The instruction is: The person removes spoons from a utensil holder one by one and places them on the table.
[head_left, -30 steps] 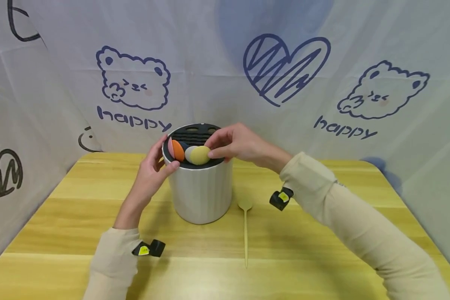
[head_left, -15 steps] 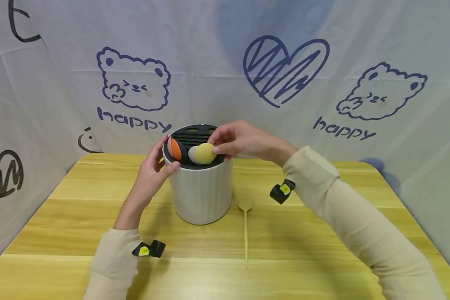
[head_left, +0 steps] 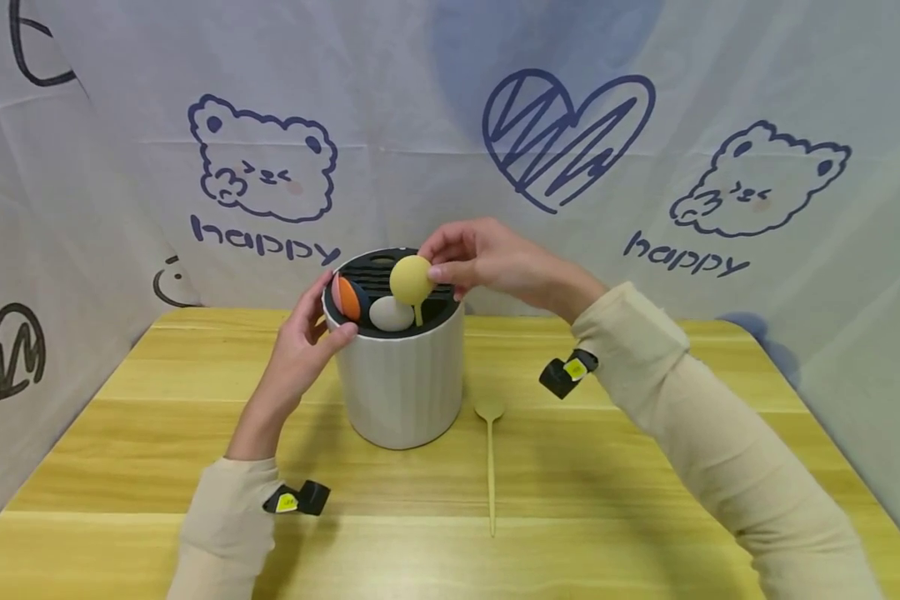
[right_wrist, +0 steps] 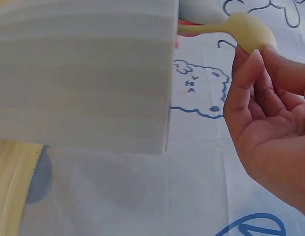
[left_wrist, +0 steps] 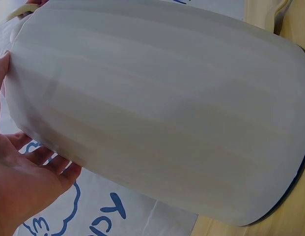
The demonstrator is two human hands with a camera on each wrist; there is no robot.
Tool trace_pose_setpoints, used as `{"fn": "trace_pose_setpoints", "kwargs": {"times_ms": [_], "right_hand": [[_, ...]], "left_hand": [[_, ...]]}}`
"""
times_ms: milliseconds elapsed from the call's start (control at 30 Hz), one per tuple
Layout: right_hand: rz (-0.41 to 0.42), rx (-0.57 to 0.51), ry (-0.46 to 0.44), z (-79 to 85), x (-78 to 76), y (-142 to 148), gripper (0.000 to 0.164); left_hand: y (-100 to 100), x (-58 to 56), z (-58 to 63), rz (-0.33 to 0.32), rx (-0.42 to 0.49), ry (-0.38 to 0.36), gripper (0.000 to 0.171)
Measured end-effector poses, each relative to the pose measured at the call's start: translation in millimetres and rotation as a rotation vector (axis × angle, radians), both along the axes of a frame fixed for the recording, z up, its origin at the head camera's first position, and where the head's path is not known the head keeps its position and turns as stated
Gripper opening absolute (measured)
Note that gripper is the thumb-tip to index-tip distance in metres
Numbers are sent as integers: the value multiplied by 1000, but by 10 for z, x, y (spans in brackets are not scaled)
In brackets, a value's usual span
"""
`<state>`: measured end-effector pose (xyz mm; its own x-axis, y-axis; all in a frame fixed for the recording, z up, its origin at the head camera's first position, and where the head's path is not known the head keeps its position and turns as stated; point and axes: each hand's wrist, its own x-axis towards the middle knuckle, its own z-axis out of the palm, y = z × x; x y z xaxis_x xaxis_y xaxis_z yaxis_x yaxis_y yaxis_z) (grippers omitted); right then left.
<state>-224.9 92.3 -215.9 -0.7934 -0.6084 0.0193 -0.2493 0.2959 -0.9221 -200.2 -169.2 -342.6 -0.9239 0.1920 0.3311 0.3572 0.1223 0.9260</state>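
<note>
A white ribbed utensil holder (head_left: 402, 387) with a black slotted top (head_left: 378, 271) stands on the table. My left hand (head_left: 306, 337) grips its left rim, thumb in front and fingers round the far side. Between thumb and fingers, my right hand (head_left: 487, 260) pinches the yellow spoon (head_left: 410, 279) by its round head. Its thin handle runs down into the holder's right part, the lower end hidden inside. Lower beside it sits a white utensil head (head_left: 392, 314). Pink, orange (head_left: 350, 298) and dark blue utensil heads crowd together at the left of the top.
A second yellow spoon (head_left: 491, 408) lies on the wooden table (head_left: 607, 500) just right of the holder, handle toward the front edge. Behind the table hangs a white cloth (head_left: 412, 192) with blue drawings.
My right hand has risen and moved slightly right with the yellow spoon, parting its head from the white one and baring its handle. My left hand stays on the rim.
</note>
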Motion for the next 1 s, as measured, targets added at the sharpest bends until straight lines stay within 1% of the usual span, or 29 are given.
{"fn": "trace_pose_setpoints", "kwargs": {"times_ms": [267, 567, 700, 867, 1000], "right_hand": [[-135, -72, 73, 137, 63, -13, 20], [-243, -143, 157, 316, 88, 60, 23], [-271, -171, 180, 364, 86, 60, 24], [-283, -233, 191, 413, 94, 69, 22], [-288, -275, 244, 480, 127, 116, 21]], "left_hand": [[-14, 5, -14, 1, 15, 0, 74], [-5, -15, -14, -5, 14, 14, 75], [-15, -12, -9, -3, 12, 17, 74], [-16, -2, -5, -4, 11, 10, 72], [3, -3, -2, -7, 8, 8, 72]]}}
